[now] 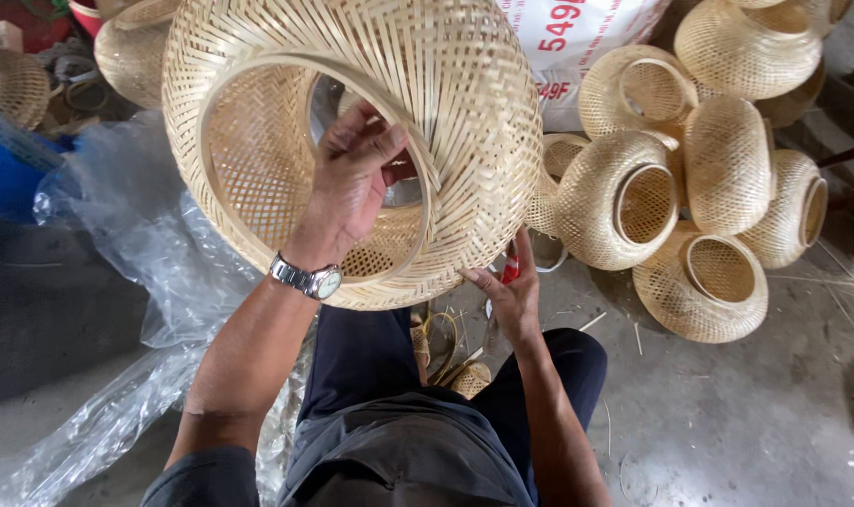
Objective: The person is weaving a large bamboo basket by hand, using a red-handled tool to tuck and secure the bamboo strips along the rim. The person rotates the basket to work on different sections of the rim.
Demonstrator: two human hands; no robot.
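Left hand (352, 183) is reaching through the big ring opening of the woven bamboo shade (352, 141), fingers gripping its inner rim and holding it up over the lap. Right hand (509, 291) is pressing fingertips on the shade's lower outer edge while pinching a small red tool (509, 270). White sack (577, 47) with red print is sitting just behind. Finished shades (699, 169) are crowding the right; clear plastic sheeting (136, 235) left. Bare concrete floor (727, 413) is lying open at lower right.

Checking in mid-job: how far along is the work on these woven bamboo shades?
Done: a pile of finished shades sits on the floor. In hand: the left hand reaches inside one large shade while the right hand, holding a red-handled tool, touches its lower edge. What is left cannot be told.
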